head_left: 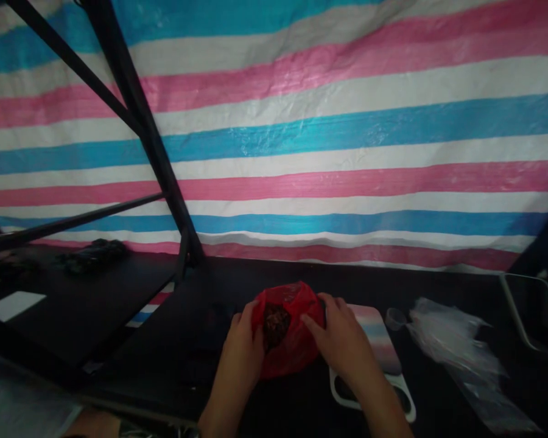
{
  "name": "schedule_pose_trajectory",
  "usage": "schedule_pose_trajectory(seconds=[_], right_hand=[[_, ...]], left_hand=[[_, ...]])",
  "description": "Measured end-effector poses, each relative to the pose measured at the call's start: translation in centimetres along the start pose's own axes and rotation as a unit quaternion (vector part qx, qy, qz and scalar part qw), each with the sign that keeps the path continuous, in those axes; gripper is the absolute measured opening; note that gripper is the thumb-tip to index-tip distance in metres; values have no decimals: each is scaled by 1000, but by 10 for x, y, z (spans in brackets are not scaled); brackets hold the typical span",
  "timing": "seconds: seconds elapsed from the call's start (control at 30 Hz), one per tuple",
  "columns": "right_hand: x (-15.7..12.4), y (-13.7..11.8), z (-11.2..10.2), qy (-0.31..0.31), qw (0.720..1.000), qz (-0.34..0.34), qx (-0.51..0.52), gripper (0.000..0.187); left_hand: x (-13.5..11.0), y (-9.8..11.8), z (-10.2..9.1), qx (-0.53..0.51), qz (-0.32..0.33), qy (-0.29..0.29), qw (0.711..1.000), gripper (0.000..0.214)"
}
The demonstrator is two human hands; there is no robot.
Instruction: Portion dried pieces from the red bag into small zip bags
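A red plastic bag (296, 350) sits on the black table, its mouth held open toward me. Inside it shows a dark brown, crumbly dried material (276, 322), whose exact kind I cannot make out. My left hand (245, 340) grips the bag's left rim, fingers over the edge. On the other side my right hand (340, 331) holds the right rim, with the thumb laid across the red plastic. Just beyond my right forearm lies a white kitchen scale (408, 395) with a shiny reflective plate (374, 334), partly hidden by that arm.
Right of the scale are a small clear cup (395, 319) and a pile of clear plastic bags (456, 334). A dark tray-like object (536, 310) lies at the far right. A black metal frame (150, 140) rises at left before a striped tarp (347, 140). White paper (14, 305) lies left.
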State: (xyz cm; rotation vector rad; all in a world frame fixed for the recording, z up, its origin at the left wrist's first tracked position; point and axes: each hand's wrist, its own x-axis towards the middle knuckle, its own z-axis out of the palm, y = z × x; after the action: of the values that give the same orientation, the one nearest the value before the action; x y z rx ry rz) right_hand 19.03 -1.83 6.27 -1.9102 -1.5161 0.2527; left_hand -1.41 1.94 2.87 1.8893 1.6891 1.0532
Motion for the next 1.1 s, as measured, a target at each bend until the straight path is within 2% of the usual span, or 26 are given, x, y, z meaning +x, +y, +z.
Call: schedule_pose_trajectory(seconds=[0.1,0.17,0.27,0.4,0.57,0.67,0.77,0.87,0.97,1.03,1.1], right_hand=[[-4,-6,12,-58,998,16,-10,34],[0,-3,8,-41,998,13,41,32],[6,1,1,18,991,4,134,34],[7,0,2,31,987,9,159,41],[6,-7,1,109,976,10,187,45],[10,-5,1,97,979,15,177,43],[12,1,1,97,983,19,152,39],[12,3,-7,167,978,-23,127,35],[9,-6,-16,218,963,-113,115,43],[6,-13,-16,172,957,-188,136,45],[3,-16,-10,76,958,-239,137,41]], left_hand=[[5,8,-1,-80,-1,25,996,39],[7,14,-5,-134,7,61,989,32],[10,21,-11,-189,24,126,973,28],[11,21,-13,-193,11,95,976,26],[10,21,-17,-215,31,124,968,27],[10,18,-20,-191,17,111,975,26],[9,13,-23,-159,2,127,979,24],[7,10,-28,-138,20,128,982,23],[2,15,-36,-59,56,165,983,27],[-3,20,-42,6,123,165,979,36],[-7,22,-45,43,215,111,969,42]])
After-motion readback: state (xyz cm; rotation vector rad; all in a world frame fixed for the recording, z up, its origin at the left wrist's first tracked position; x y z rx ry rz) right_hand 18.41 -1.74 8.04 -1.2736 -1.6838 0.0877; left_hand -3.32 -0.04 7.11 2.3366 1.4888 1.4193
